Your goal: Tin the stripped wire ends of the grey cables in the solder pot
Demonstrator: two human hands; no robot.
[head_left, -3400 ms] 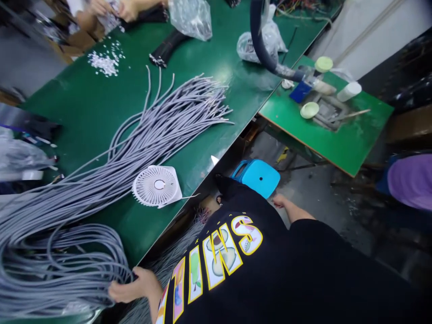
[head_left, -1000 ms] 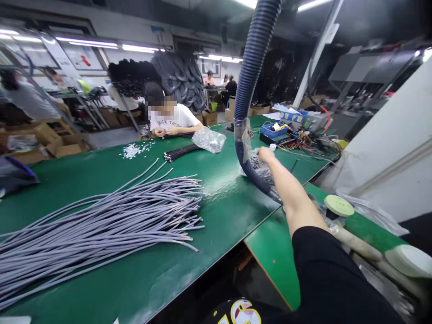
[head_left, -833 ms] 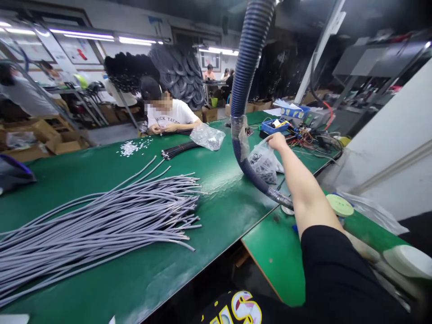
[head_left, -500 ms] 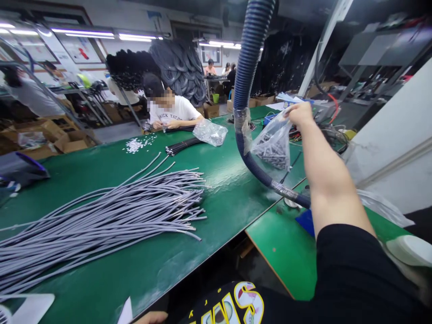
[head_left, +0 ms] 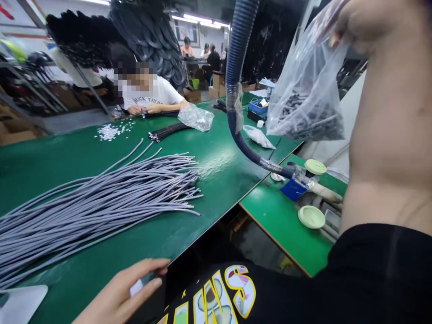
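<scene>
My right hand (head_left: 366, 22) is raised at the upper right, closed around the gathered top of a clear plastic bag (head_left: 305, 85). Many small grey tube-like pieces lie in the bottom of the bag, which hangs above the table. My left hand (head_left: 130, 285) is low at the table's near edge, thumb and fingers apart. A small white thing shows between them; I cannot tell whether the hand touches it. Beyond this hand, a large bundle of grey cables (head_left: 111, 207) lies across the green table (head_left: 216, 211), its cut ends pointing right.
A ribbed hose (head_left: 241, 58) hangs down to a lower green bench (head_left: 270, 229) with pale green round lids (head_left: 312, 217). Across the table, a co-worker (head_left: 151, 96) handles black cables (head_left: 170, 131) near scattered white bits (head_left: 110, 131) and another plastic bag (head_left: 195, 117).
My right hand has brought the bag up and nearer, away from the far right of the table. My left hand has come further into view, its fingers apart. The view has shifted right.
</scene>
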